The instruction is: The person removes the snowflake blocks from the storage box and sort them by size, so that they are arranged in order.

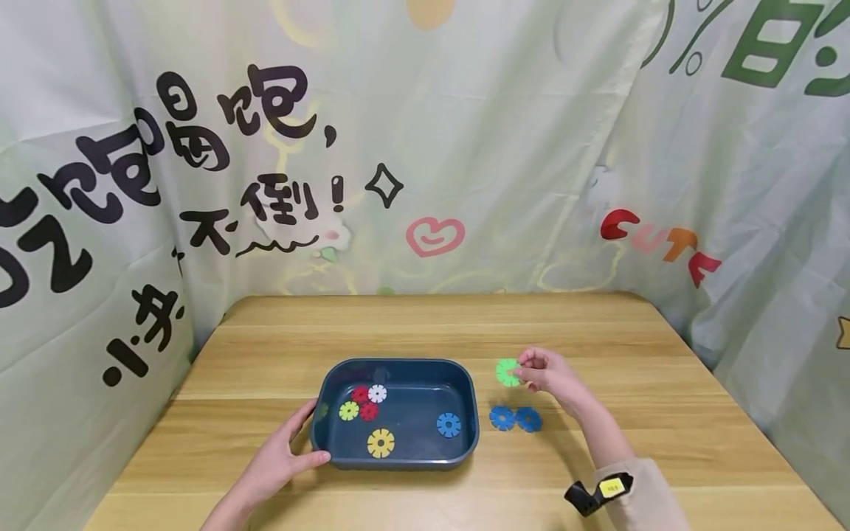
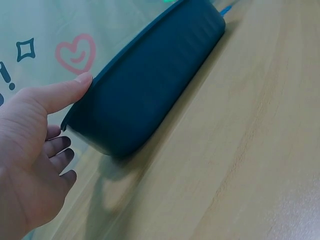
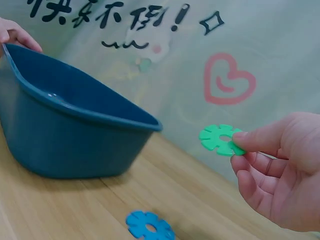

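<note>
My right hand (image 1: pixel 547 376) pinches a green snowflake disc (image 1: pixel 507 372) between thumb and fingers, to the right of a dark blue basin (image 1: pixel 398 466). In the right wrist view the green disc (image 3: pixel 215 140) is held by its edge, slots and centre hole showing. Two blue snowflake discs (image 1: pixel 502 418) lie side by side on the table below that hand. My left hand (image 1: pixel 282 453) holds the basin at its front left corner; in the left wrist view the thumb (image 2: pixel 70 92) rests on the rim and the other fingers curl by the end wall.
Inside the basin lie two red discs (image 1: pixel 368 411), a white disc (image 1: pixel 377 393), a yellow-green disc (image 1: pixel 348 411), a yellow disc (image 1: pixel 381 443) and a blue disc (image 1: pixel 448 425). A wooden table (image 1: pixel 265 339) carries everything, with a printed curtain (image 1: pixel 505 184) behind and at both sides.
</note>
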The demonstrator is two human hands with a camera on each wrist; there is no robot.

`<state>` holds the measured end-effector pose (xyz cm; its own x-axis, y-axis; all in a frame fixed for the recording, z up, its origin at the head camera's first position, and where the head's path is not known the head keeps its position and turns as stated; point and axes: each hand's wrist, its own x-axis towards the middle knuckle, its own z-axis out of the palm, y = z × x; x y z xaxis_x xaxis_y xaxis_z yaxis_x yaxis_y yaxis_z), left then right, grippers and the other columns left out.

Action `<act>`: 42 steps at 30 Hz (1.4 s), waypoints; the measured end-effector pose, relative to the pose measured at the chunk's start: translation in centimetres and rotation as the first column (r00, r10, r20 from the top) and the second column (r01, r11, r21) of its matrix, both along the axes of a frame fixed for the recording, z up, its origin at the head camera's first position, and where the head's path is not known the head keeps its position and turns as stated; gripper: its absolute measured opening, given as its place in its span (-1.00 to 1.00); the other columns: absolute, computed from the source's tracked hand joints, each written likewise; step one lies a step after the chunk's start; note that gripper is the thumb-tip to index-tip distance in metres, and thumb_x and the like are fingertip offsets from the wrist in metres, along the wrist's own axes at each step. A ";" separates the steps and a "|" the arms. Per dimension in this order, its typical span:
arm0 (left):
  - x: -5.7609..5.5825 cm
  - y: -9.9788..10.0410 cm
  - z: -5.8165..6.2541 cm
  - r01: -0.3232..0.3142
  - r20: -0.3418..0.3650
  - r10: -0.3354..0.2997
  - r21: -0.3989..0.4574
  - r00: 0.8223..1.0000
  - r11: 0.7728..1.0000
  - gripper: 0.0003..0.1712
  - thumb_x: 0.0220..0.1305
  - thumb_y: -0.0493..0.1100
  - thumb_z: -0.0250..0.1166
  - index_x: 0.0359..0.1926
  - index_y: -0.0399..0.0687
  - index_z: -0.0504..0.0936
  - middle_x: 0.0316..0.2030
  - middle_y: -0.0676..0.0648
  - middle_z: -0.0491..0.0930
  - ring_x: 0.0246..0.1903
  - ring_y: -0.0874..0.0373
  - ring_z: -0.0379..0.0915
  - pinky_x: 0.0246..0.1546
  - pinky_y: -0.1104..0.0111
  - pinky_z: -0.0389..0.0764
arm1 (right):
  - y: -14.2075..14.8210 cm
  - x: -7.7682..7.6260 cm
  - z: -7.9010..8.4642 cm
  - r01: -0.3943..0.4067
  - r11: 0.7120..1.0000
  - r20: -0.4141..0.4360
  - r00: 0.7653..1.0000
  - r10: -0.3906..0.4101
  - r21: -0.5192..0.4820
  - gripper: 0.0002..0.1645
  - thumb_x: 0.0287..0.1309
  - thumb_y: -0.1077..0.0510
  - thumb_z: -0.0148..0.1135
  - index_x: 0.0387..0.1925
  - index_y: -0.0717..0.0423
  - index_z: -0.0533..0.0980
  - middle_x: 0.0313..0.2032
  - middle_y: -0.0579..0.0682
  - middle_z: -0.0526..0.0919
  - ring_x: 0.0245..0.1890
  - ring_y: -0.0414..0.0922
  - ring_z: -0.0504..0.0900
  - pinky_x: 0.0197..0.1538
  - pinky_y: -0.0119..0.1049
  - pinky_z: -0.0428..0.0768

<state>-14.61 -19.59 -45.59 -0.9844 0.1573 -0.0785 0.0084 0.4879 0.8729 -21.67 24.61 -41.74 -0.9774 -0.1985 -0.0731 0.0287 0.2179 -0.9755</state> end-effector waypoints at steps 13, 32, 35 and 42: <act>0.0 -0.1 -0.3 0.003 -0.003 -0.003 0.012 1.000 1.000 -0.01 -0.03 -0.06 0.45 0.37 -0.16 0.14 0.33 -0.32 0.11 0.31 -0.31 -0.08 0.19 -0.24 -0.01 | 3.7 1.2 -1.5 0.094 0.995 0.045 0.995 -0.093 -0.029 -0.81 0.14 0.28 0.18 -0.26 0.26 0.36 -0.45 -0.10 0.48 -0.42 -0.19 0.49 -0.36 -0.33 0.50; 0.0 -0.1 0.2 0.013 -0.012 -0.013 -0.059 1.000 0.998 0.03 -0.05 0.00 0.46 0.38 -0.14 0.13 0.33 -0.33 0.11 0.30 -0.33 -0.06 0.15 -0.27 0.03 | 7.0 2.9 -3.9 0.133 0.989 0.122 0.982 -0.141 0.071 -0.74 0.14 0.27 0.19 -0.20 0.35 0.37 -0.46 -0.07 0.55 -0.46 -0.21 0.51 -0.37 -0.34 0.56; 0.2 0.0 0.4 0.012 -0.016 -0.013 -0.069 1.000 0.998 0.01 -0.05 -0.01 0.47 0.37 -0.14 0.15 0.32 -0.34 0.13 0.29 -0.33 -0.04 0.14 -0.27 0.07 | 7.0 3.0 -4.5 0.139 0.985 0.139 0.978 -0.153 0.101 -0.71 0.13 0.27 0.19 -0.18 0.38 0.36 -0.45 -0.06 0.54 -0.44 -0.19 0.50 -0.37 -0.33 0.55; 0.2 -0.1 0.3 0.006 -0.012 -0.007 -0.062 1.000 0.998 -0.01 -0.04 -0.03 0.46 0.37 -0.12 0.16 0.32 -0.33 0.13 0.29 -0.34 -0.04 0.13 -0.28 0.07 | 6.8 3.1 -4.9 0.153 0.974 0.136 0.975 -0.177 0.169 -0.74 0.12 0.28 0.19 -0.21 0.39 0.39 -0.50 -0.04 0.50 -0.47 -0.17 0.48 -0.42 -0.32 0.53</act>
<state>-14.43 -19.72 -45.26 -0.9844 0.1587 -0.0767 0.0217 0.5412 0.8406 -18.53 31.46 -46.59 -0.9713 -0.0098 -0.2376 0.2194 0.3480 -0.9114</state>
